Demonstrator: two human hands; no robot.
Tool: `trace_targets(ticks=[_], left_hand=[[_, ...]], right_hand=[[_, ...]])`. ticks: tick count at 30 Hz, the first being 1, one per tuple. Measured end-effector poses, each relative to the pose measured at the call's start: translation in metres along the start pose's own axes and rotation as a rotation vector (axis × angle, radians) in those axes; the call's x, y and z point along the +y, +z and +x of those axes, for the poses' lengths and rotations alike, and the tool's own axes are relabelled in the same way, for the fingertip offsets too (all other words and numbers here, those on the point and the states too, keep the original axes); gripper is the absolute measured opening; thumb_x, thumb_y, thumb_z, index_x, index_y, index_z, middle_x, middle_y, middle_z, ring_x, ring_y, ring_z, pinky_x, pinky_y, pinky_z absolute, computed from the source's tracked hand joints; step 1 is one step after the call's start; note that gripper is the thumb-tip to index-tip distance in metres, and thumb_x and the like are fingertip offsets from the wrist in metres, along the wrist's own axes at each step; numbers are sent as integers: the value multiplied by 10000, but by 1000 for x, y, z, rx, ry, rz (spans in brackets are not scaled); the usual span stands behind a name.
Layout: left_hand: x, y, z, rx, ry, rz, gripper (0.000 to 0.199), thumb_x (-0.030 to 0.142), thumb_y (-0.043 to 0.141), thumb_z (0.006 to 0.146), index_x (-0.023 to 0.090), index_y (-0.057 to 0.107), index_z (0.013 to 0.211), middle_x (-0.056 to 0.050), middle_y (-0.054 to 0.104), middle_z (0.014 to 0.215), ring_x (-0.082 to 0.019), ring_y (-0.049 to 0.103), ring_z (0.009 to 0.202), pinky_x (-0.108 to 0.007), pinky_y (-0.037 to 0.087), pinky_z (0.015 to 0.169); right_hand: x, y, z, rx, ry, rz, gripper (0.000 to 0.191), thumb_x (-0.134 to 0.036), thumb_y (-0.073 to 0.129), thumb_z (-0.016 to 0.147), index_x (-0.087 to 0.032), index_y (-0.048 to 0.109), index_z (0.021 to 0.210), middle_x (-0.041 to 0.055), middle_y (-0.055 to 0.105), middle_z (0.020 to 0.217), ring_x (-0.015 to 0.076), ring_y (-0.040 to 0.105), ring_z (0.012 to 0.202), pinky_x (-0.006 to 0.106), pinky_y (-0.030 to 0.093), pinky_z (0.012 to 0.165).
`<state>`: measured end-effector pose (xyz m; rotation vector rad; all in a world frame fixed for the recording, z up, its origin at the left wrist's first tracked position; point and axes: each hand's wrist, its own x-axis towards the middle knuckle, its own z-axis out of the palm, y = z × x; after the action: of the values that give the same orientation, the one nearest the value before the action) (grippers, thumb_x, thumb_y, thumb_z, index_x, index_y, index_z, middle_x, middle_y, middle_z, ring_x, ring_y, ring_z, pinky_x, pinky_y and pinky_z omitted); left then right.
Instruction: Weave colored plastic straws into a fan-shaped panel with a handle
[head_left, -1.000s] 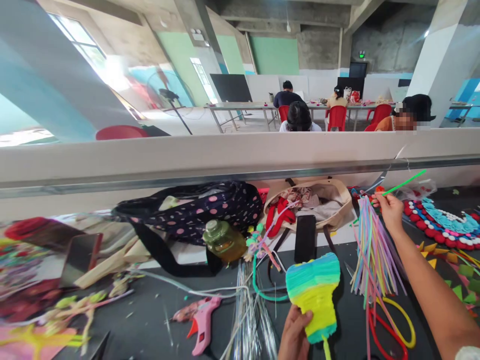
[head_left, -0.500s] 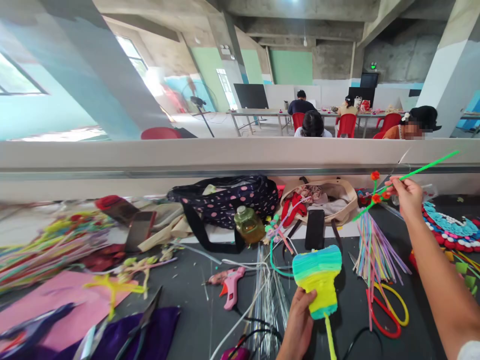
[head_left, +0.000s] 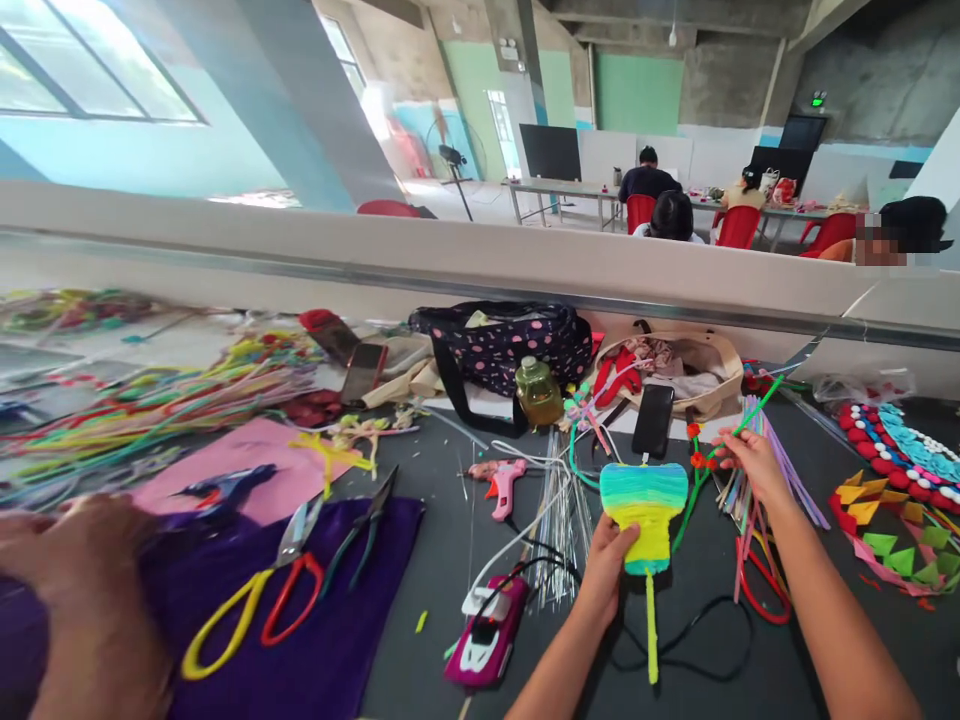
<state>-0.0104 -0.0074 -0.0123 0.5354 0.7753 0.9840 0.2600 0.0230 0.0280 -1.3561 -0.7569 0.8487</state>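
Observation:
In my left hand (head_left: 604, 570) is a flat fan-shaped piece (head_left: 645, 510) made of pipe cleaners, striped blue, teal and yellow, with a thin yellow stem pointing down. My thumb presses on its yellow front; the other fingers are behind it. To the right, my right hand (head_left: 750, 465) pinches a bright green pipe cleaner stem (head_left: 765, 400) that carries small orange-red flowers (head_left: 697, 460). Its lower end hangs beside the fan's right edge. Behind my right hand lies a bundle of pastel pipe cleaners (head_left: 787, 465), with red-handled scissors (head_left: 769, 590) below.
A co-worker's hand (head_left: 82, 560) rests over purple cloth (head_left: 300, 660) at left, near yellow-and-red scissors (head_left: 277, 580) and pliers (head_left: 371, 525). A pink glue gun (head_left: 504, 485), cords, a magenta device (head_left: 487, 635), a bottle (head_left: 538, 392), phone (head_left: 654, 420) and bags line the middle. A low partition (head_left: 480, 250) stands behind.
My right hand has lowered and moved left with the green stem, closer to the fan. The view has tilted down and swung left, bringing a co-worker's hand in at left.

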Motion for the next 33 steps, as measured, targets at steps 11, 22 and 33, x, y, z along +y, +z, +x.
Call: trace_targets(ticks=[11, 22, 33], left_hand=[[-16, -13, 2, -20, 12, 35, 635, 258, 833, 615, 163, 531, 1165, -120, 743, 1004, -277, 716, 890, -356, 560, 774], [-13, -8, -11, -80, -44, 16, 631, 298, 836, 640, 158, 569, 1193, -138, 738, 1016, -276, 715, 881, -345, 562, 751], [-7, -19, 12, 103, -44, 151, 455, 390, 799, 651, 152, 617, 994, -78, 740, 859, -193, 696, 709, -260, 505, 631]], right_hand=[[46, -1, -75, 182, -50, -139, 434, -546, 668, 746, -153, 641, 929, 42, 672, 731, 100, 551, 455, 194, 417, 378], [75, 60, -138, -188, 273, 139, 363, -524, 682, 780, -180, 570, 795, -97, 454, 417, 31, 307, 328, 138, 217, 325], [77, 55, -135, -191, 314, 174, 321, -450, 728, 761, -162, 607, 835, -52, 570, 514, 48, 439, 375, 143, 320, 352]])
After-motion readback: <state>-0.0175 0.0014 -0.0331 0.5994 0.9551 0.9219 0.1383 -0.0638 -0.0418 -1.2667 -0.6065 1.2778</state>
